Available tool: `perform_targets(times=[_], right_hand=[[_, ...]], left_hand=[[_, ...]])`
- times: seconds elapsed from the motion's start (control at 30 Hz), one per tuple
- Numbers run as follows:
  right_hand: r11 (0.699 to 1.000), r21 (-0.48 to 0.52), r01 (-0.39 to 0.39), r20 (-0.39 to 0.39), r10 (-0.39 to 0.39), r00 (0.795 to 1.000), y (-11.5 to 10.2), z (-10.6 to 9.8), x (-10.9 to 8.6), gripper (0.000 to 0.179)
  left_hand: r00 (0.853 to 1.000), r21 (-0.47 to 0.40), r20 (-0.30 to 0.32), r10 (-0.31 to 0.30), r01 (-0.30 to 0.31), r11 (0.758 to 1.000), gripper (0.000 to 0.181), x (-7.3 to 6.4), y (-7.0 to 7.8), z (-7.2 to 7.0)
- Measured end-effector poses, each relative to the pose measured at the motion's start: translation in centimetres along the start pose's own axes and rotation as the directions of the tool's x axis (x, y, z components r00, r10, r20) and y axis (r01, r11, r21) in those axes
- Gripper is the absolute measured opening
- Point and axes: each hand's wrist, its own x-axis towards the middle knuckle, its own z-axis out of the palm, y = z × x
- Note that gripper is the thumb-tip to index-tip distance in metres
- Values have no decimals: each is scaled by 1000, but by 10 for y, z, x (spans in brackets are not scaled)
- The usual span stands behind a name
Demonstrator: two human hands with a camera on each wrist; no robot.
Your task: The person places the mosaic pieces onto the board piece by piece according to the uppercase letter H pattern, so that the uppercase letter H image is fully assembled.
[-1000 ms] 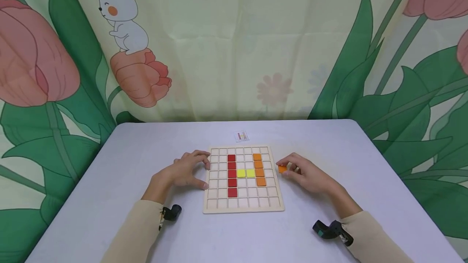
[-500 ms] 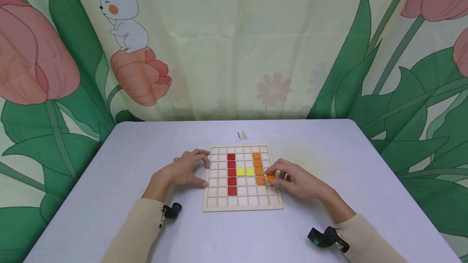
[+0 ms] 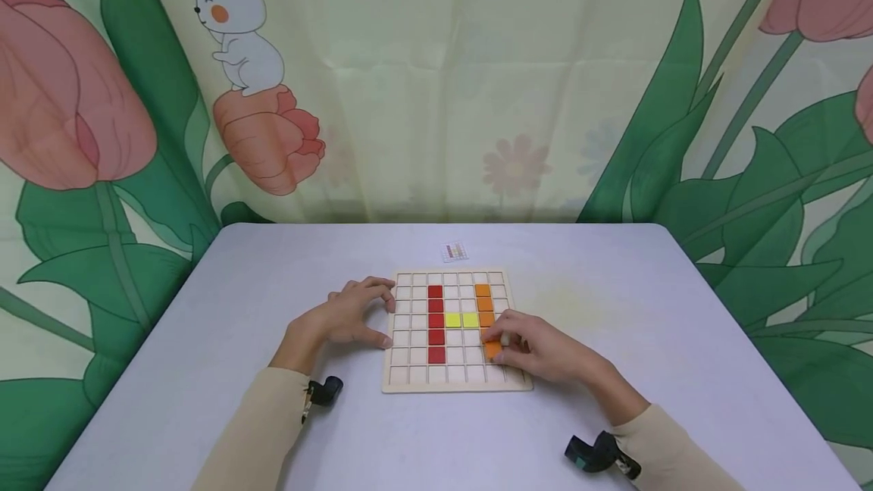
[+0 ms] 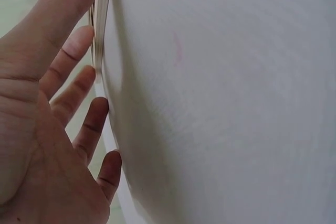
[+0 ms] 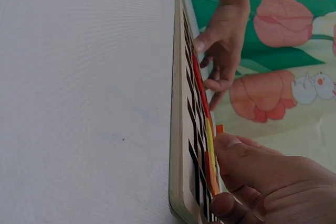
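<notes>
A wooden grid board (image 3: 457, 389) lies on the white table. One column holds several red tiles (image 3: 436, 321), two yellow tiles (image 3: 461, 320) run across the middle, and several orange tiles (image 3: 483, 292) form a second column. My right hand (image 3: 549, 348) pinches an orange tile (image 3: 492, 351) between thumb and fingers, at the near end of the orange column. In the right wrist view, the thumb (image 5: 231, 148) is close over the board's surface. My left hand (image 3: 351, 315) touches the board's left edge with thumb and fingertips; its fingers (image 4: 92, 124) are spread in the left wrist view.
Beyond the board lies a small pattern card (image 3: 454, 251) printed with coloured squares. Behind the table (image 3: 259, 271) hangs a curtain (image 3: 436, 97) with tulips and a rabbit. Black wrist cameras (image 3: 592, 451) sit on both sleeves.
My right hand has carried the orange tile leftward from beside the board's right edge to the near end of the orange column. My left hand keeps its place at the board.
</notes>
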Motion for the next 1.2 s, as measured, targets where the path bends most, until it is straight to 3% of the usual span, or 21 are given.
perform_targets(times=[0.43,0.8,0.97,1.2], right_hand=[[998,-49,26,-36,-28,999,5,5,-6,30],[998,-55,-22,-18,21,1000,2,7,1,29],[998,-51,-38,-15,37,999,2,4,-1,29],[998,-26,-48,-11,48,999,2,-5,-12,26]], left_hand=[[1000,0,4,25,-25,1000,47,2,3,4],[1000,-1,6,-10,10,1000,47,0,2,-1],[1000,19,4,-3,3,1000,47,4,2,5],[998,-89,-56,-28,22,996,42,-1,7,9]])
